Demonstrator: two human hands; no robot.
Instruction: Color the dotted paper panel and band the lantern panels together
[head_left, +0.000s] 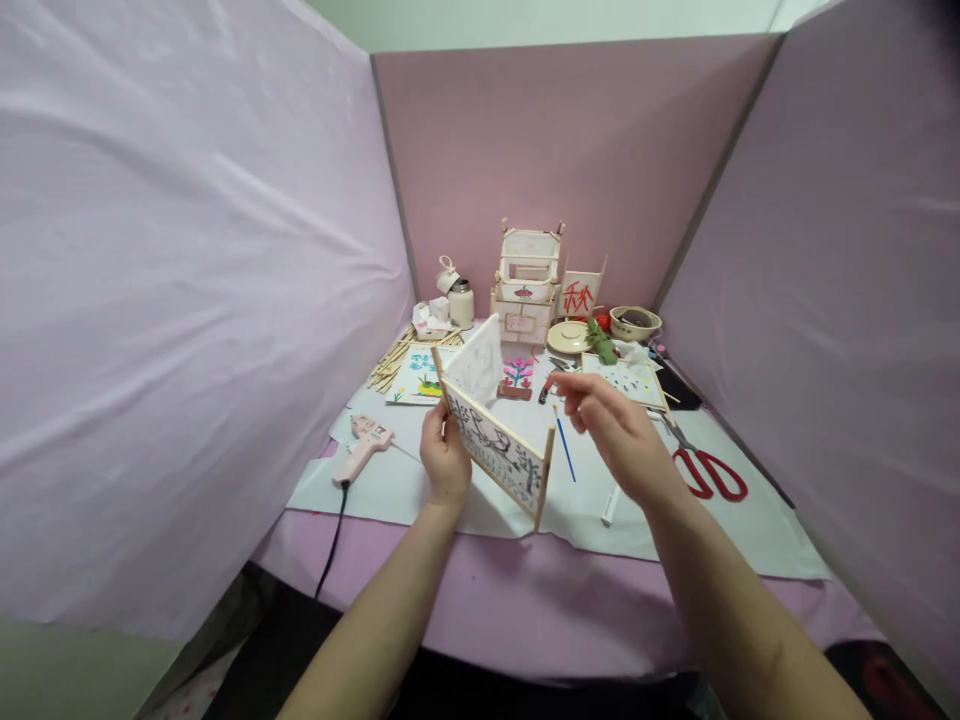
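Note:
My left hand (446,458) grips the corner of a wooden-stick frame (491,445). Two white panels in it meet at an angle, and the near one bears black ink drawings and writing. My right hand (615,430) hovers to the right of the frame, apart from it, with fingers stretched out and nothing seen in them. Just beyond its fingertips lies a small dark and red object (545,390). Between the frame and this hand is a thin blue stick, perhaps a brush (565,448). Below the hand rests a white tube-like thing (610,506).
On the left lies a pink glue gun (366,448) with a black cord. Red-handled scissors (711,472) lie right. Behind are bamboo sticks (384,366), a colourful booklet (417,380), a wooden stick structure (525,285), a plate (568,337) and a bowl (636,323). Cloth-covered walls enclose the table.

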